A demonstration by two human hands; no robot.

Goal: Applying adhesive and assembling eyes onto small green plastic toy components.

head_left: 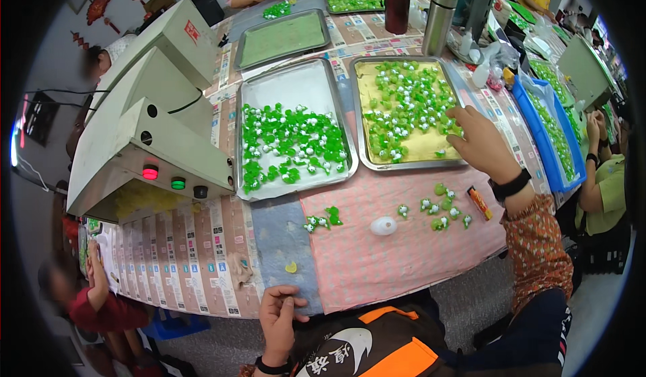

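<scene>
My right hand (481, 141) reaches over the right rim of a metal tray (363, 149) lined with yellow, its fingers apart and nothing visible between them. Small green plastic figures with white eye-like balls (407, 108) crowd that tray. At the table's front edge is my left hand (277, 320), fingers loosely bent and apart, with no thing seen in it. On the pink cloth (377, 269) between them lie a white egg-shaped piece (383, 225), an orange and yellow tube (479, 202) and two loose groups of figures, one at right (444, 209) and one at left (323, 220).
Left of the yellow-lined tray, a white-lined tray (286, 84) holds more green figures. A beige machine (155, 148) with red and green lights stands at left. Farther back are a green-lined tray (282, 39) and two flasks (441, 20). A blue bin (572, 175) and co-workers flank the right side.
</scene>
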